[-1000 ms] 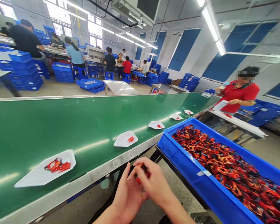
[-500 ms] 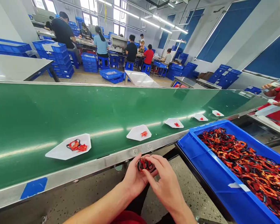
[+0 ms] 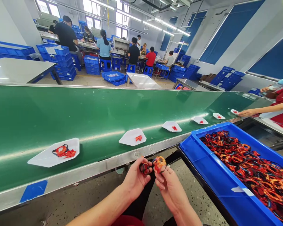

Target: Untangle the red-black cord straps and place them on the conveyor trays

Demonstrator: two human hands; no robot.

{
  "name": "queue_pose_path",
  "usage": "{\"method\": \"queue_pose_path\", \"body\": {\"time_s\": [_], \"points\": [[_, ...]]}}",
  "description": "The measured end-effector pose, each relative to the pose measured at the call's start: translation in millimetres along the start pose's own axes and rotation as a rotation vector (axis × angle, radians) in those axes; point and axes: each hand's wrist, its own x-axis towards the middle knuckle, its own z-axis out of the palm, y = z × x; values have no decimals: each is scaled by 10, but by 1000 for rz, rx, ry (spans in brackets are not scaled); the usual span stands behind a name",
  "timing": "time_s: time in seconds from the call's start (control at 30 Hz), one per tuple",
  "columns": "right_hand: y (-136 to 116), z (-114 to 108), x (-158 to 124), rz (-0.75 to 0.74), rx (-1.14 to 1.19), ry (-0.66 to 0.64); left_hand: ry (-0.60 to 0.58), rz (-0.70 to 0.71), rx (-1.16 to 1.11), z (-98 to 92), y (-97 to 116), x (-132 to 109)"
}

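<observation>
Head view: left hand [image 3: 135,181] pinches a thin dark loop [image 3: 145,168], perhaps elastic; right hand [image 3: 171,188] pinches a round orange loop [image 3: 159,164] just beside it, near the steel conveyor rim [image 3: 96,169].

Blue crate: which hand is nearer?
Right. The right hand, pinching an orange band, is just left of the blue crate; the left hand, pinching a dark band, sits farther left.

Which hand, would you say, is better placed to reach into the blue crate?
Probably the right: the right hand, pinching an orange band, lies nearer the blue crate on that side; the left hand, pinching a dark band, is farther.
</observation>
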Motion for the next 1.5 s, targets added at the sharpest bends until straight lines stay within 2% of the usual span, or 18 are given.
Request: {"method": "queue_pose_path", "body": {"time_s": [0.07,0.17,0.37,0.63,0.7,0.77,0.83,0.97,1.03,1.1,1.2,1.3,1.37,1.5], "points": [[-17,-16,30,113,254,-27,15,0,43,-23,20,-15],[-1,-17,67,201,420,-85,16,16,64,-55,64,-53],[98,-13,154,295,506,-250,28,44,50,-78,168,-142],[156,26,230,346,537,-282,-4,78,28,-125,270,-244],[120,80,244,308,445,-254,-14,88,26,-136,284,-274],[32,194,283,187,220,-216,-21,111,23,-145,298,-308],[-94,382,366,-37,-169,-187,-26,141,16,-156,314,-342],[-278,890,666,-557,-1025,-164,-49,180,-27,-194,350,-402],[-279,1114,825,-674,-1339,-171,-74,187,-44,-211,367,-428],[-254,1246,922,-694,-1518,-207,-97,195,-51,-218,381,-453],[-264,1207,866,-712,-1525,-268,-124,220,-53,-200,399,-479],[-318,929,590,-706,-1384,-278,-145,241,-47,-160,408,-480],[-299,708,367,-647,-1285,-257,-156,257,-45,-130,399,-468],[-68,409,91,-573,-1140,-180,-161,256,-28,-66,329,-453]]}}
